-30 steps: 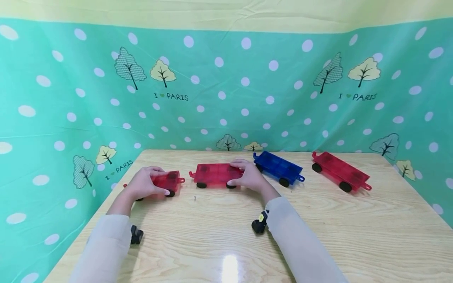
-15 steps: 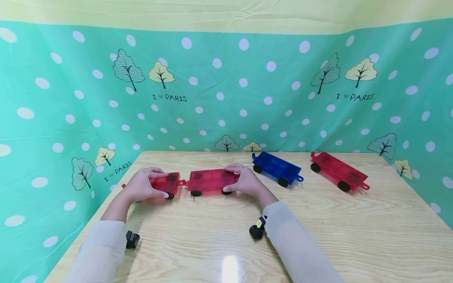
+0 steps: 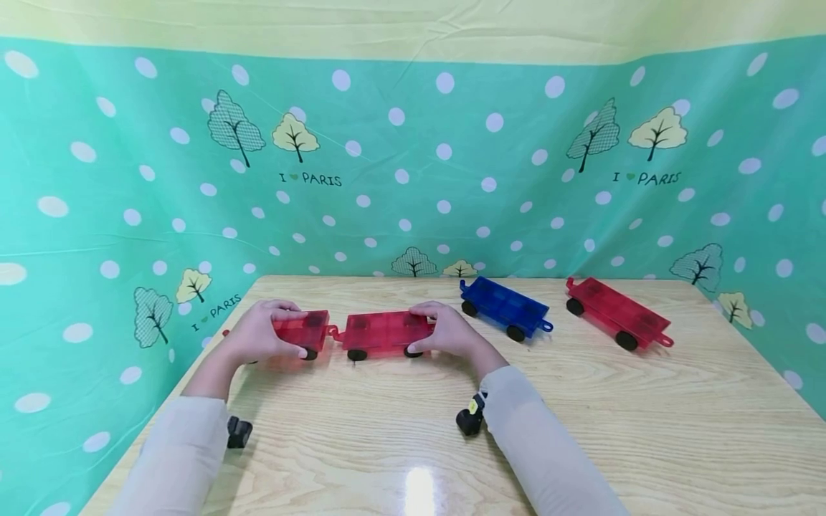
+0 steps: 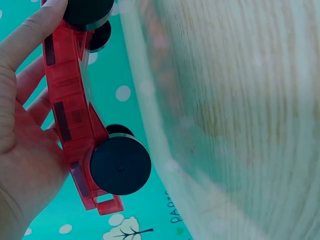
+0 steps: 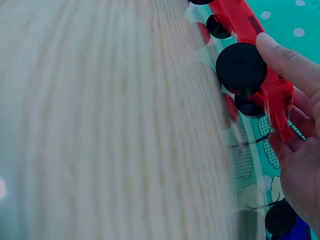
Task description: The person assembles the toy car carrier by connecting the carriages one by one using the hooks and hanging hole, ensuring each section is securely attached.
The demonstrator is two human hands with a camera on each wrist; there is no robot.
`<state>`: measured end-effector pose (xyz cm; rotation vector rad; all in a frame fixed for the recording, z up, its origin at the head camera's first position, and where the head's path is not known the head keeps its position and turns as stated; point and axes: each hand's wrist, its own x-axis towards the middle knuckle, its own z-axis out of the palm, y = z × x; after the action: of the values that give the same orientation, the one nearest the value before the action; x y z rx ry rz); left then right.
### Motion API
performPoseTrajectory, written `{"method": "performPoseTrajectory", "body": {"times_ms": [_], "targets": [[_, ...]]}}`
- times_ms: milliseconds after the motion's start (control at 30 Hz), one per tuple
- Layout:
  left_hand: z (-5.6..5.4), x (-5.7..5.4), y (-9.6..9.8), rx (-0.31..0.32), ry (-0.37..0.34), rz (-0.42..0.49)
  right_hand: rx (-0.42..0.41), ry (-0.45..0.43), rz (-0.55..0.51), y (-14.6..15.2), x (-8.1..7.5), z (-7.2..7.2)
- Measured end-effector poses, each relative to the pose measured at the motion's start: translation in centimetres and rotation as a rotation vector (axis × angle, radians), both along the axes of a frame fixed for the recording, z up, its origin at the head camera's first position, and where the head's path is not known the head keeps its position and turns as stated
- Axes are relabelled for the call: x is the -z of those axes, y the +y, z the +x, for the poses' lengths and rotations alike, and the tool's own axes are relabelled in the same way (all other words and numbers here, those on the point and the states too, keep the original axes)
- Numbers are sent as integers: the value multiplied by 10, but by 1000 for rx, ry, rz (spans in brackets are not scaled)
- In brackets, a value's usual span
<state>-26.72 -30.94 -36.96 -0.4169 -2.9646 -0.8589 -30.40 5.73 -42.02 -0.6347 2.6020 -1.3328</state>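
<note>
Head view: beyond open tabletop (image 3: 355,423), left hand (image 3: 260,334) grips edge-side red wagon (image 3: 310,330), right hand (image 3: 449,330) inner red wagon (image 3: 382,332).

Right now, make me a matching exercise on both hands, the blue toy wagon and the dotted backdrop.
1. left hand
2. right hand
3. blue toy wagon
4. dotted backdrop

A. teal and pale yellow
B. gripping the second red toy wagon from the left
C. untouched, left of the rightmost red toy wagon
D. gripping the leftmost red toy wagon

Pairs: 1-D, 2-B, 3-C, 4-A
</note>
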Motion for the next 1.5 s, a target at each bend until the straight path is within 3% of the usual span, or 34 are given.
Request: {"method": "performPoseTrajectory", "body": {"times_ms": [467,967,1167,1500], "targets": [[-14,4,-3,16,-42,-36,6,8,35,-3,-1,0],[-13,9,0,41,-61,-66,-17,-5,30,-2,-3,4],[-13,16,-4,30,-86,-35,-34,-9,27,-1,-2,4],[-9,24,-12,17,-122,92,-90,-24,36,8,-6,14]]}}
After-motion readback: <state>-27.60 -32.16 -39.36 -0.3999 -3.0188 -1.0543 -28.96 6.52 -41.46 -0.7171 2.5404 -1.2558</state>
